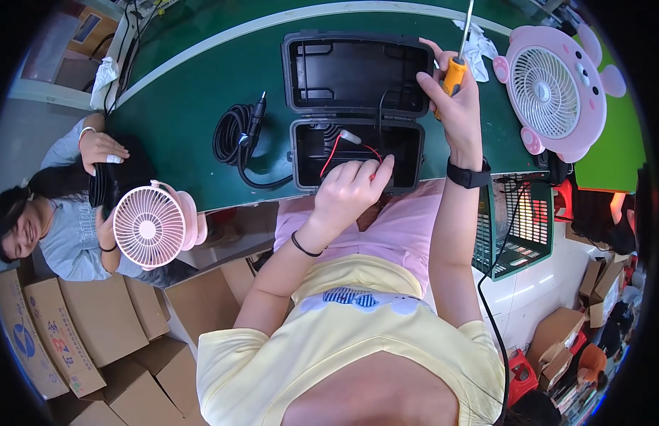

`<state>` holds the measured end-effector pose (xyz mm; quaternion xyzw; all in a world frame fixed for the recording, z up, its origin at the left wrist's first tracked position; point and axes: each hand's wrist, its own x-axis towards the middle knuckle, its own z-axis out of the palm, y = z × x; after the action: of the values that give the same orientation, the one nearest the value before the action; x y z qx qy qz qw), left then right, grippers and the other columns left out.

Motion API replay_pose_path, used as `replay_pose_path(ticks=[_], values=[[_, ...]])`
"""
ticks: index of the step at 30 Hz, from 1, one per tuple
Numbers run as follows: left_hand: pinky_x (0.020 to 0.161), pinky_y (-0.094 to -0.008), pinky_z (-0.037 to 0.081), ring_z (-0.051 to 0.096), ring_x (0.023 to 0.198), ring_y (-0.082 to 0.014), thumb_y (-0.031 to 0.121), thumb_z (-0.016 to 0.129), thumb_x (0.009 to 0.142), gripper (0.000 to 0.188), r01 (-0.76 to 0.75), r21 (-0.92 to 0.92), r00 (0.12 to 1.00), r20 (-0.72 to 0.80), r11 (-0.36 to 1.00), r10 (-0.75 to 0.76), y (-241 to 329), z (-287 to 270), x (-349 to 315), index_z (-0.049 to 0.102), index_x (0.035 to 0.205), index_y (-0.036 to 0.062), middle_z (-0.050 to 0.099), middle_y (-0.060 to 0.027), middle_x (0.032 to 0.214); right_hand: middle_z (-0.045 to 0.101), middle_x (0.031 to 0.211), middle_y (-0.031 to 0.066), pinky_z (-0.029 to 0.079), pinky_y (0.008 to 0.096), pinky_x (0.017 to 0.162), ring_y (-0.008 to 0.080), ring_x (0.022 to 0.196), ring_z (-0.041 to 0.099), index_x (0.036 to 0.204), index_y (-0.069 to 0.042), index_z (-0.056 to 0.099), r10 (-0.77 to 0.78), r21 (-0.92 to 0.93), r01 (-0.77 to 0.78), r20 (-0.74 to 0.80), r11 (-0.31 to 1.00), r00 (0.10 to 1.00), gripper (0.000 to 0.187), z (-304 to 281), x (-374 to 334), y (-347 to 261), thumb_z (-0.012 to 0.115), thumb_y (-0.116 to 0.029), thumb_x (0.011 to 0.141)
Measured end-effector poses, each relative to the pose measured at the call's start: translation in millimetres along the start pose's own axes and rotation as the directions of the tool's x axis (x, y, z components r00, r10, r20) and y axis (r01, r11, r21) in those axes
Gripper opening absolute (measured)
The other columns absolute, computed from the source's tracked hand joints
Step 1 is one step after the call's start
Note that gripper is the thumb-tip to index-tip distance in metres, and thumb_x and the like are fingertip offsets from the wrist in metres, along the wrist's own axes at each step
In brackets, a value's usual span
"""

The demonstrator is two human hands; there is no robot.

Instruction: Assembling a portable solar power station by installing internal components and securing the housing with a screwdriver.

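An open black plastic case [358,71] lies on the green table [202,92] in front of me, lid up and away. My left hand [351,188] rests on the case's near rim, fingers pinching a red wire [331,155] that runs inside the lower half. My right hand [454,99] is raised to the right of the lid, closed around a screwdriver with an orange handle [453,74], its shaft pointing up. A black watch sits on that wrist.
A coiled black cable with a plug [237,135] lies left of the case. A pink animal-shaped fan [553,89] stands at right, a small pink fan [152,226] at the table's left edge. A seated person [67,213] is at left, cardboard boxes [74,334] below, a green crate [518,227] at right.
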<state>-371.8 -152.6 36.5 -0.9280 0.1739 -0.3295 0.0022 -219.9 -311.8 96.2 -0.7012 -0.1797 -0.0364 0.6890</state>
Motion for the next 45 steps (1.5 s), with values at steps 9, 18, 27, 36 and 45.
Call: replay_pose_path(ticks=[9,18,27,36,45], values=[[0.057,-0.0273,0.051,0.062,0.069,-0.0142,0.018,0.071,0.073,0.028,0.057,-0.186,0.987,0.159,0.981,-0.027,-12.9,-10.9,12.4,0.068,0.101,0.0163,0.06,0.0022,0.075,0.063,0.125,0.0155,0.041,0.0171,0.059,0.0021,0.062,0.044,0.092,-0.009,0.044,-0.255,0.123,0.267,-0.104,0.956,0.961,0.036,3.9,-25.7,-15.4,0.076,0.004,0.08],[0.084,-0.0402,0.051,0.062,0.097,-0.0272,0.026,0.08,0.069,0.057,0.16,-0.324,0.925,0.38,0.933,-0.027,-36.4,-27.0,53.5,0.061,0.123,0.0197,0.065,-0.0068,0.097,0.066,0.097,0.006,0.046,0.0179,0.06,0.005,0.072,0.052,0.091,-0.009,0.047,-0.103,0.226,0.155,-0.226,0.962,0.969,0.032,33.2,-56.2,-9.6,0.077,0.0,0.082],[0.102,-0.0457,0.043,0.053,0.121,-0.0324,0.018,0.081,0.067,0.062,0.118,-0.37,0.988,0.138,0.921,-0.071,-51.9,-44.5,31.2,0.063,0.126,0.0165,0.056,-0.0088,0.127,0.068,0.098,0.0057,0.046,0.0189,0.06,0.0043,0.068,0.049,0.089,-0.009,0.047,-0.052,0.228,0.1,-0.21,0.969,0.976,0.032,31.3,-46.4,-6.0,0.077,-0.002,0.083],[0.098,-0.0405,0.042,0.058,0.114,-0.0237,0.029,0.081,0.068,0.059,0.091,-0.253,0.988,0.141,0.963,-0.057,-37.3,-29.3,45.1,0.062,0.121,0.0107,0.063,-0.0051,0.117,0.069,0.097,0.0055,0.045,0.019,0.064,0.0043,0.069,0.048,0.089,-0.009,0.048,-0.013,0.215,0.057,-0.202,0.975,0.979,0.031,29.1,-43.6,-8.7,0.077,-0.001,0.082],[0.087,-0.038,0.043,0.057,0.096,-0.0234,0.041,0.083,0.059,0.054,0.243,-0.176,0.965,0.143,0.954,-0.219,-45.3,-16.9,57.1,0.068,0.101,0.0095,0.059,-0.0047,0.099,0.071,0.097,0.0066,0.047,0.0222,0.074,0.0082,0.078,0.056,0.088,-0.006,0.049,-0.104,-0.001,0.106,-0.17,0.994,0.98,0.026,25.9,-51.8,-6.3,0.074,0.0,0.084]])
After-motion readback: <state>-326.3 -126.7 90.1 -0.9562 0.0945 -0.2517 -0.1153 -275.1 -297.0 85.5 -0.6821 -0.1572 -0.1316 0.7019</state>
